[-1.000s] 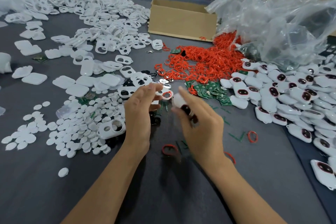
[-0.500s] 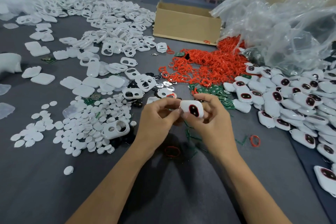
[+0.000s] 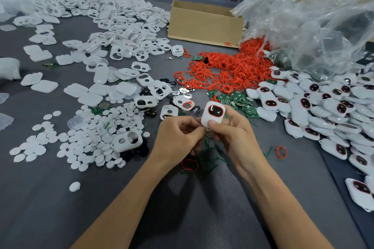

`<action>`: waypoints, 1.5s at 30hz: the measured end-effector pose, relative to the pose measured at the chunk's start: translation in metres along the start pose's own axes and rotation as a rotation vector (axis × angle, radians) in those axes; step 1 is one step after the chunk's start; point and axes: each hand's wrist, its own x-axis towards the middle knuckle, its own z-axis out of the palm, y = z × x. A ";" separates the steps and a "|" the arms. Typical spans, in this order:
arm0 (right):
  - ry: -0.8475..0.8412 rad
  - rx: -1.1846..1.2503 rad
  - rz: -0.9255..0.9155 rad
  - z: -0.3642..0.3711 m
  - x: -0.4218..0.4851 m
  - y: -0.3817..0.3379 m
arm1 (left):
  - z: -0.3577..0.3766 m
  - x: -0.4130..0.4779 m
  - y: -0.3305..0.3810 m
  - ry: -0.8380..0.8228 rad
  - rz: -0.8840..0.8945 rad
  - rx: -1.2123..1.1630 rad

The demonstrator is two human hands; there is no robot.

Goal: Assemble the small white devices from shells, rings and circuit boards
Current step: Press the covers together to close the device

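Aloft, device (image 3: 213,114) between the fingers (image 3: 211,123)

Shows smooth, glossy plastic on the small white rounded device (image 3: 212,116) at centre. Rests above a matt dark grey cloth table cover (image 3: 60,208). At one o'clock, looks rubbery, faintly shiny: heap of orange-red rings (image 3: 228,70). At two, crinkled glossy clear plastic bag (image 3: 313,26); at twelve, matt brown cardboard box (image 3: 204,24).

Left grip (image 3: 180,135): bare forearm enters from near left; fingers curled, thumb and forefinger tips pinched at the near edge of the white device (image 3: 214,112). Right grip (image 3: 232,133): bare forearm enters from near right; fingers wrapped behind the device, thumb pressed on its near face. Grips meet at centre.
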 end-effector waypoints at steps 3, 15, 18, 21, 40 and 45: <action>0.072 -0.003 0.016 0.000 0.002 0.000 | -0.001 0.000 -0.002 0.056 -0.010 -0.042; -0.108 0.005 -0.026 0.001 -0.001 0.001 | -0.002 0.002 0.002 0.127 -0.007 -0.109; -0.110 0.008 -0.033 0.001 -0.001 0.002 | -0.002 0.002 0.002 0.139 -0.011 -0.115; -0.101 -0.030 -0.030 0.000 -0.001 0.002 | -0.003 0.001 0.002 0.145 -0.002 -0.139; 0.196 -0.799 -0.377 0.012 -0.008 0.007 | -0.003 0.000 0.003 0.191 0.186 0.017; 0.156 -0.968 -0.430 0.006 -0.005 0.009 | -0.002 0.001 0.004 0.318 0.183 0.006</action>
